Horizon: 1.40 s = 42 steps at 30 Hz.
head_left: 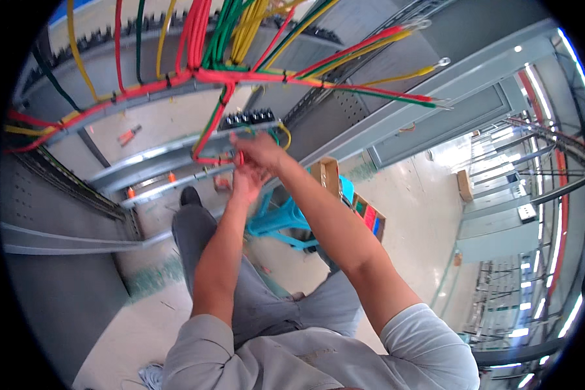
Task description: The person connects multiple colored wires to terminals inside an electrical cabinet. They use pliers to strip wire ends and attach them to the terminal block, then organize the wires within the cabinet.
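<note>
1. Red-and-green insulated-wire bundle (209,133): at 10 o'clock, beside grey metal crossbar (136,168).
2. Left hand (246,184), right hand (261,153): together at its red end; grip unclear.
3. Apparently routing; next, likely, steady fastening.

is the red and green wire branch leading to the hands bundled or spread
Bundled: the wire branch runs close together, with a dark tie around its upper part.

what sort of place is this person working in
Probably a workshop or factory hall where electrical cabinets are wired: bundled red, yellow and green wires run across a large grey metal frame, and long strip lights show at the right.
</note>
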### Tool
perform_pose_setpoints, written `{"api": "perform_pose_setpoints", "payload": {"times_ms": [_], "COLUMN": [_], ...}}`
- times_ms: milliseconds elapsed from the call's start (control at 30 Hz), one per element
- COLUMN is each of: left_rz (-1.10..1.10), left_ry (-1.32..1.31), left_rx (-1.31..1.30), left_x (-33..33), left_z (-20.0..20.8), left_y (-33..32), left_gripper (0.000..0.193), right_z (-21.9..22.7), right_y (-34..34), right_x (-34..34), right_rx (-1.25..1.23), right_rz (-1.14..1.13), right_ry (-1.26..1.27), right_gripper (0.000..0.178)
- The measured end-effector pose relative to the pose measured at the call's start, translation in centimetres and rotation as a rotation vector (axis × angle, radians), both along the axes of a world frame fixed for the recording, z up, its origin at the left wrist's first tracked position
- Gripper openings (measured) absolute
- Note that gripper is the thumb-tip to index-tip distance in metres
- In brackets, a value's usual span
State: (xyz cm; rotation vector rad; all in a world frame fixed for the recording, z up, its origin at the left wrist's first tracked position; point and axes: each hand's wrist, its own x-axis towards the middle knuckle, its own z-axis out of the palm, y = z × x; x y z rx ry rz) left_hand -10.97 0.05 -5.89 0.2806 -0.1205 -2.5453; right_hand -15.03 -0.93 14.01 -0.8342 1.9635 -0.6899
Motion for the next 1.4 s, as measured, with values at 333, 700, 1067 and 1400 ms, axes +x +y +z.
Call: {"api": "perform_pose_setpoints", "payload": {"times_ms": [333,700,1067,1400], "left_rz": [-0.745,0.84,0.779,1.039], "left_ry": [-0.813,-0.563,-0.592,-0.557], "left_rx": [-0.733,-1.472,-1.379,-1.474], "left_x": [8.4,4.3,1.7,1.2], "left_z": [5.2,37.5,37.7,36.9], "left_y": [0.7,-0.9,-5.8,-5.3], "left_gripper": [0.048,0.043,0.039,0.022], "right_z": [13.3,24.9,27.8,26.9], "right_y": [8.9,5.6,3.0,2.4], "right_x": [-0.5,-1.5,-3.9,-2.0], "right_rx": [-1.02,-1.313,-1.129,-1.295], "right_rz": [-0.069,-0.088,0.021,-0.176], "right_ry": [0.122,0.479,0.618,0.369], "right_gripper": [0.029,0.025,0.033,0.031]}}
